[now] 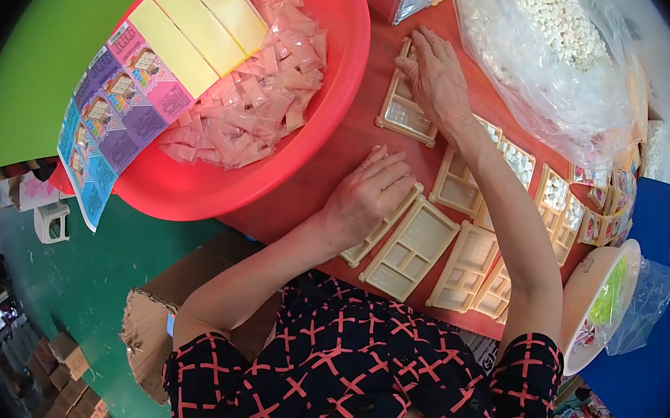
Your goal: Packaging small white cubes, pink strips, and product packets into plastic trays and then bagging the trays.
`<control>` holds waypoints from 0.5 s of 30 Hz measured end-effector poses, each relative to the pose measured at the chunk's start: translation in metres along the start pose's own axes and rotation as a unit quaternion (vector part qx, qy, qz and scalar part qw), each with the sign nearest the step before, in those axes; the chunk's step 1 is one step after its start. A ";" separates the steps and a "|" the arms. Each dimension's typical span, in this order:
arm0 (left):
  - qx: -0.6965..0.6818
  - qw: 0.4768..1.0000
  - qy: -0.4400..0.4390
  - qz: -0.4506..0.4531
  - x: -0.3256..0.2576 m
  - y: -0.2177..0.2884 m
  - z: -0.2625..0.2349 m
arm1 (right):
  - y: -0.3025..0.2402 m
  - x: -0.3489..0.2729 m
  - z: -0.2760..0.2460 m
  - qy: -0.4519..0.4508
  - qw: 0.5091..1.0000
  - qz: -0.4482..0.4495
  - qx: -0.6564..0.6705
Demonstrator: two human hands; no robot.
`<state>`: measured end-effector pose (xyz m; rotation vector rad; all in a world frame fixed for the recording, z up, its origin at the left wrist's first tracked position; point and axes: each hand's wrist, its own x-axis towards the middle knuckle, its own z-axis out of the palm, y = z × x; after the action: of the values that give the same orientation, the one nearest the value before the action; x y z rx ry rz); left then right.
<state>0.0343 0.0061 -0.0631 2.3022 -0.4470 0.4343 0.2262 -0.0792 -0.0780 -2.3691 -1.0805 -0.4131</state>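
My left hand (370, 195) lies palm down with its fingers side by side at the top end of a cream plastic compartment tray (375, 236); whatever is under the palm is hidden. Farther off, my right hand (437, 78) rests flat with fingers extended, along the side of another cream tray (405, 113). Between my arms stand more cream trays, such as an unfilled one (410, 252) near the table's front edge. Several trays on the right, partly behind my right forearm, hold small white pieces (519, 162) in their compartments.
A large red basin (260, 185) of small pink packets (260, 99) stands on the left, with printed card sheets (130, 88) across its rim. At the right are a clear bag of white pieces (563, 22) and a white bowl (578, 343). The table (302, 200) is red.
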 end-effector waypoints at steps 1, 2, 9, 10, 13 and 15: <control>0.000 1.000 -0.003 -0.004 0.001 0.001 0.000 | -0.002 -0.001 0.000 -0.021 0.999 -0.019 -0.044; -0.003 1.000 -0.007 -0.012 0.001 0.003 0.001 | -0.003 -0.001 -0.001 -0.041 0.995 -0.035 -0.090; 0.037 0.998 -0.053 -0.017 0.007 0.007 0.002 | -0.003 -0.003 -0.001 -0.054 0.988 -0.048 -0.138; 0.034 0.998 -0.056 -0.018 0.006 0.007 0.003 | -0.003 -0.004 0.000 -0.063 0.991 -0.035 -0.110; 0.101 0.993 -0.056 -0.006 0.007 0.004 0.006 | 0.002 -0.002 0.005 -0.062 0.997 0.004 -0.053; 0.066 0.995 -0.077 -0.012 0.008 0.005 0.006 | 0.006 -0.001 0.008 -0.056 0.998 0.029 -0.022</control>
<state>0.0400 -0.0030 -0.0605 2.4775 -0.4782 0.2831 0.2311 -0.0784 -0.0869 -2.4823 -1.0589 -0.2897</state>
